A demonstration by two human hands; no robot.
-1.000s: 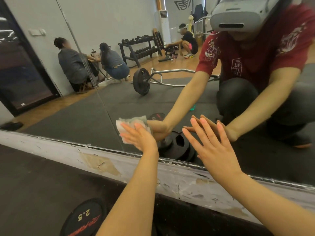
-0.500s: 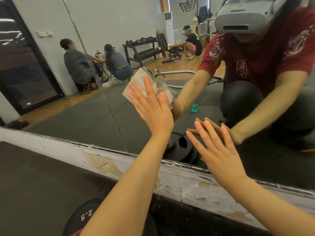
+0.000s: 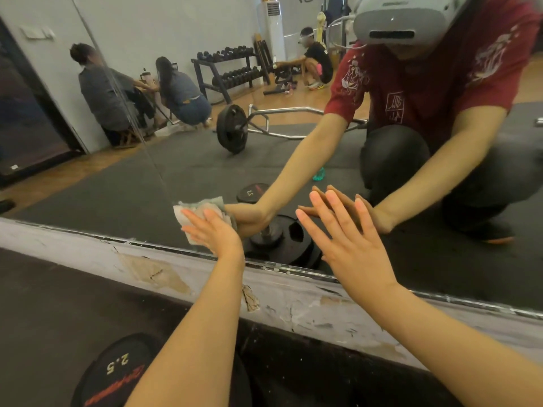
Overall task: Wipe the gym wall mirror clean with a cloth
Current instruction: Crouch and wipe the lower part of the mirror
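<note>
The left hand is extended forward with the forearm rising from the lower centre of the view; its fingers are straight and slightly spread, pressing flat on the cloth against the mirror. The grip is a wide, flat-palm hold, with no curl of the fingers round the fabric. The cloth is a crumpled white piece located low on the glass, just above the mirror's bottom edge and just right of the vertical seam between panels; only its upper and left portions show, the rest being covered by the hand. The right hand is raised to the right of the left hand, fingers straight and spread, holding nothing; its fingertips meet their reflection on the glass, though whether the palm also touches cannot be determined. Both forearms are cut off by the lower frame edge. Below the mirror runs a strip of wall with chipped, peeling paint. A black weight plate marked 2.5 lies on the near floor, partly hidden under the left forearm. A stack of plates appears in the reflection between the hands, partly covered by them. Reflected figures at the far side are small and indistinct.
</note>
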